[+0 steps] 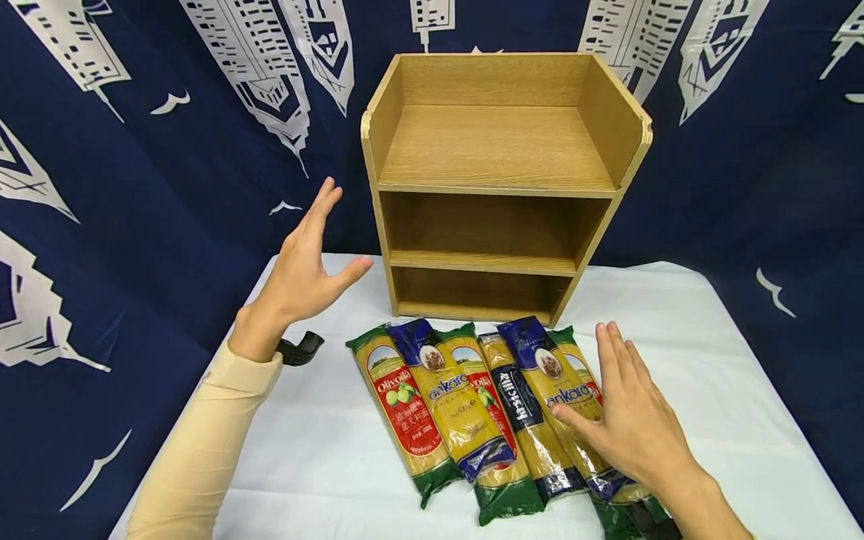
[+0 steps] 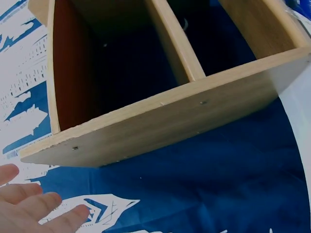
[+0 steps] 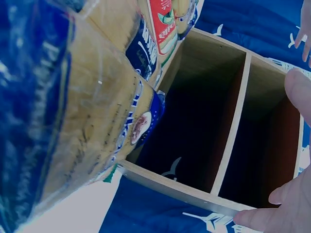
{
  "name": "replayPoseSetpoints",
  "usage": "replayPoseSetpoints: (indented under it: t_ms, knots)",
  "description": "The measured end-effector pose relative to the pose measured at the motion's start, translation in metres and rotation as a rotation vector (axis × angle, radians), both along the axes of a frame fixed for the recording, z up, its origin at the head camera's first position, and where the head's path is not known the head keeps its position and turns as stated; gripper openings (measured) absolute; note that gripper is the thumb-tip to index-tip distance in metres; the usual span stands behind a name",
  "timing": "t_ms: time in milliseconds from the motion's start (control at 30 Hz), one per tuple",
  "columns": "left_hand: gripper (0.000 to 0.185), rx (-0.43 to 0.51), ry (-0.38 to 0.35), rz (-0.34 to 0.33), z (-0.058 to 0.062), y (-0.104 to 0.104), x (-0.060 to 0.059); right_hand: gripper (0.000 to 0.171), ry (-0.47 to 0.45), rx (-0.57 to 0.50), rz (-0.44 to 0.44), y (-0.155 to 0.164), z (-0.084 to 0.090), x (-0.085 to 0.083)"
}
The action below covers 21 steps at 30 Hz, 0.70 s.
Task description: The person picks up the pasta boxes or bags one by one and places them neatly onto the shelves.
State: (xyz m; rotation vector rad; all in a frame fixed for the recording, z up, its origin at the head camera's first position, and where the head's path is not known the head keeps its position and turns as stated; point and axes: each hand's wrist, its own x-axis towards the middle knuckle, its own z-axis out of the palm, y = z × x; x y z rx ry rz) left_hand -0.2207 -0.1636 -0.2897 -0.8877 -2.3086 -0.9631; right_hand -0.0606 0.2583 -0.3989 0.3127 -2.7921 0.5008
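My left hand (image 1: pixel 300 274) is raised to the left of a small wooden shelf (image 1: pixel 499 146), fingers straight, thumb spread, holding nothing. Over the right end of a row of spaghetti packs hovers my right hand (image 1: pixel 637 424), also straight-fingered and empty; whether it touches the packs cannot be told. Green-ended Olivoila packs (image 1: pixel 408 409) lie partly under blue-ended Ankara packs (image 1: pixel 466 412). Between them is a pack with a dark label (image 1: pixel 520 394). The right wrist view shows an Ankara pack (image 3: pixel 97 107) close up, with right-hand fingers (image 3: pixel 296 199) at its edge.
The shelf has an open top tray and two compartments below, and stands at the back of a white-covered table (image 1: pixel 304 450). Behind hangs a dark blue curtain (image 1: pixel 189 247) with white building prints. A black wrist device (image 1: pixel 300 349) shows beside the left wrist.
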Motion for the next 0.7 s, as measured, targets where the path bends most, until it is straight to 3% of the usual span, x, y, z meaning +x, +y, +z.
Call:
replayPoseSetpoints:
  t_ms: [267, 533, 700]
  knots:
    - [0.100, 0.140, 0.033, -0.061, 0.013, 0.008, -0.017, 0.127, -0.057, 0.011, -0.058, -0.001, -0.008, 0.003]
    - [0.092, 0.338, -0.053, -0.187, 0.047, 0.020, -0.017, 0.124, -0.140, -0.018, -0.128, -0.004, -0.017, 0.006]
    - [0.105, 0.475, -0.105, -0.303, 0.049, 0.018, -0.042, 0.119, -0.215, -0.017, -0.146, -0.005, -0.025, 0.009]
